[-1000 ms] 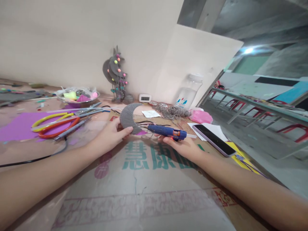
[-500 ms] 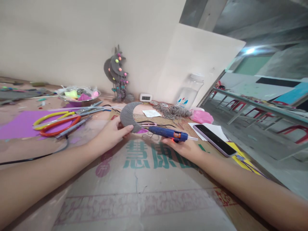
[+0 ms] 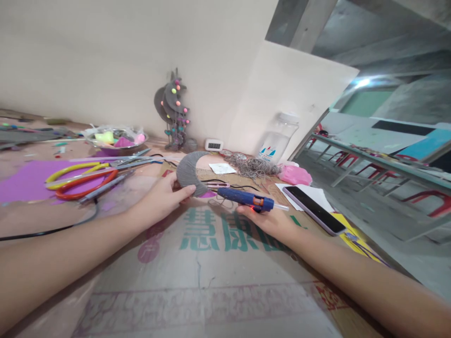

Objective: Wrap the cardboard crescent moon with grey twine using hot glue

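Observation:
Between the thumb and fingers of my left hand (image 3: 173, 190) is a crescent moon wrapped in grey yarn (image 3: 190, 173), held upright. My right hand (image 3: 262, 217) grips a blue hot glue gun (image 3: 243, 197) from below; a clear glue stick (image 3: 281, 207) pokes out of its back end. The gun's nozzle points left at the crescent's lower tip; whether they touch I cannot tell. A bit of purple felt (image 3: 209, 194) shows by that tip, with a loose strand of grey yarn beneath the nozzle.
Scissors (image 3: 82, 176) and purple felt (image 3: 24, 180) lie left, near a bowl of pompoms (image 3: 116, 149). Behind stand a decorated moon hanging (image 3: 174, 110), a timer (image 3: 213, 144), tangled grey yarn (image 3: 257, 166) and a bottle (image 3: 278, 138). A phone (image 3: 313, 210) lies right. Printed cardboard (image 3: 197, 300) covers the front.
Both hands hold nearly the same pose, crescent and glue gun included. The view has shifted very slightly.

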Motion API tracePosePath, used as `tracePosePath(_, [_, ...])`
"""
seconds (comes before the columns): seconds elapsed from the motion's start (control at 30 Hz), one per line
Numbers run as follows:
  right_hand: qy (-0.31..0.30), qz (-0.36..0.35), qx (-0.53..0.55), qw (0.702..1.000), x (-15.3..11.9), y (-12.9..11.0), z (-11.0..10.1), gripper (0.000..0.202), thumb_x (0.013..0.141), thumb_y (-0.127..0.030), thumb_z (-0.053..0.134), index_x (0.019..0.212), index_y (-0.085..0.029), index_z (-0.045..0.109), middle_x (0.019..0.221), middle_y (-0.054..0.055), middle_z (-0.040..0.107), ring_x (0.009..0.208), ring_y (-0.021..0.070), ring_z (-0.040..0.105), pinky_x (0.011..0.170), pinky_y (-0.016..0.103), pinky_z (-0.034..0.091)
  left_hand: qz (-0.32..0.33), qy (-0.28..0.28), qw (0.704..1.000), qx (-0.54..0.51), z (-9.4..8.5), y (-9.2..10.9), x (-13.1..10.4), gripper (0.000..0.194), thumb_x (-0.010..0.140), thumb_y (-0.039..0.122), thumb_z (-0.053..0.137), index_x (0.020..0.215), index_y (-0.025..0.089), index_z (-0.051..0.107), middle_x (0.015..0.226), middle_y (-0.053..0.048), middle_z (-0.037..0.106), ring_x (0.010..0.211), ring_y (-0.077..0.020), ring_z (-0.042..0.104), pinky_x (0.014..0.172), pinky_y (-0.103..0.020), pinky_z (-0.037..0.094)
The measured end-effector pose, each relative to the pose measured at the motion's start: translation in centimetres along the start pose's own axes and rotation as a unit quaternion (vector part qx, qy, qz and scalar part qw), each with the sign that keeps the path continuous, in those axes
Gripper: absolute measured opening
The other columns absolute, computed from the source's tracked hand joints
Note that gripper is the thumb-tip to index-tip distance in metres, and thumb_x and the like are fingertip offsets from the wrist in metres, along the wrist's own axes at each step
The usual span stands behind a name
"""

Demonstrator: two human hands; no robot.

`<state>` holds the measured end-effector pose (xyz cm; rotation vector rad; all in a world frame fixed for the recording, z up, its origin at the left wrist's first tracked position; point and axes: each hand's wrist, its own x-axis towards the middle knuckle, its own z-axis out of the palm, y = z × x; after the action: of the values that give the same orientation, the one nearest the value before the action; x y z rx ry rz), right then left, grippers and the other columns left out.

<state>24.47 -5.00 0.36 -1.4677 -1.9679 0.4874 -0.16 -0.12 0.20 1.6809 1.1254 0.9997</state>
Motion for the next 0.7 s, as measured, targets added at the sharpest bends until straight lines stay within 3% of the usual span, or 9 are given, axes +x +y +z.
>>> tracePosePath(0.4, [0.002, -0.038, -0.070, 0.997, -0.23, -0.97, -0.30, 0.024, 0.076, -0.041, 0.061, 0.066, -0.021, 0.052, 0.064, 0.000, 0.054, 0.062, 0.0159, 0.053, 0.056, 0.027, 0.041, 0.034, -0.012, 0.999, -0.014, -0.06, -0.84, 0.22, 0.022, 0.077, 0.036, 0.059, 0.087, 0.017, 0.058, 0.065, 0.002, 0.059, 0.061, -0.0145, 0.054, 0.057, -0.025, 0.041])
tracePosePath(0.7, [0.008, -0.061, -0.064, 0.996, -0.02, -0.62, -0.17, 0.023, 0.074, -0.041, 0.064, 0.067, -0.021, 0.055, 0.071, 0.001, 0.059, 0.069, 0.0158, 0.055, 0.060, 0.027, 0.041, 0.027, -0.015, 0.999, -0.012, -0.03, -0.50, 0.11, 0.022, 0.077, 0.034, 0.059, 0.090, 0.016, 0.058, 0.066, 0.002, 0.059, 0.059, -0.0137, 0.052, 0.055, -0.024, 0.041])
